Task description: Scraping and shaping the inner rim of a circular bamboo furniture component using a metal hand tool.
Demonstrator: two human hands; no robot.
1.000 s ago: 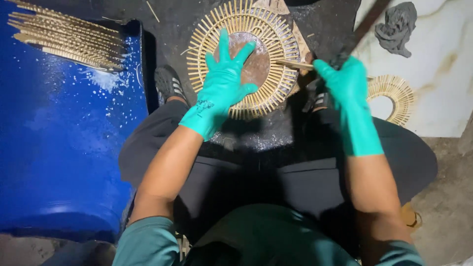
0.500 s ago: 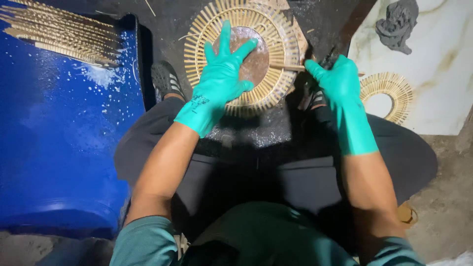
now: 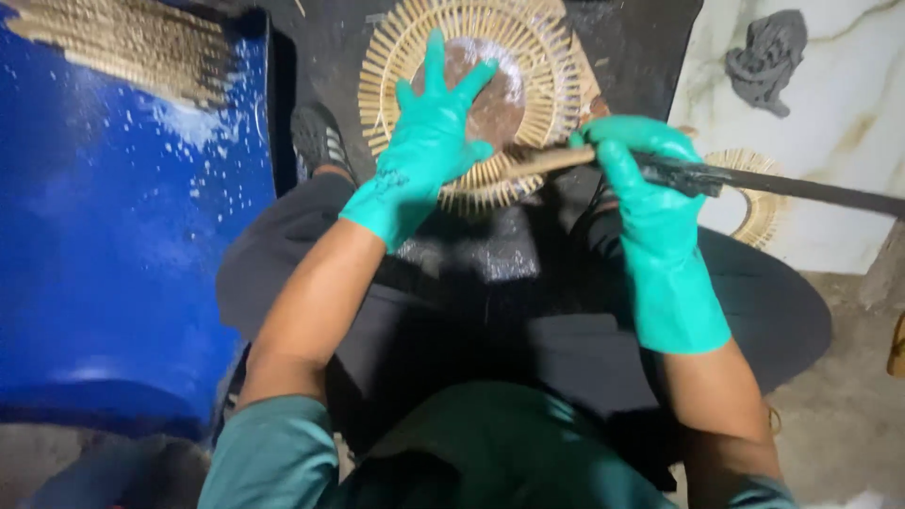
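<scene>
- While pressed flat with fingers spread wide, left hand in a teal rubber glove, lying on the round woven bamboo frame with a brown disc at its centre, palm over the lower left of the ring and fingertips reaching onto the disc.
- Right hand, gloved in the same teal, closed around a long dark blade with a pale wooden handle; handle end poking out to the left of the fist and touching the lower edge of the woven frame, dark blade running off to the right edge of the view.
- Woven frame resting on a dark mat just beyond the knees, between the two forearms, radiating pale splints all round its rim.
- Second, smaller woven bamboo ring lying to the right, partly hidden behind the blade, on a pale marbled floor.
- Crumpled grey rag on that pale floor, well apart from both hands.
- Large blue plastic drum on the left, speckled with pale flecks, carrying a bundle of thin bamboo sticks at its far end.
- Dark shoe between drum and frame, near the left wrist.
- Dark trousers and a green shirt filling the lower middle.
</scene>
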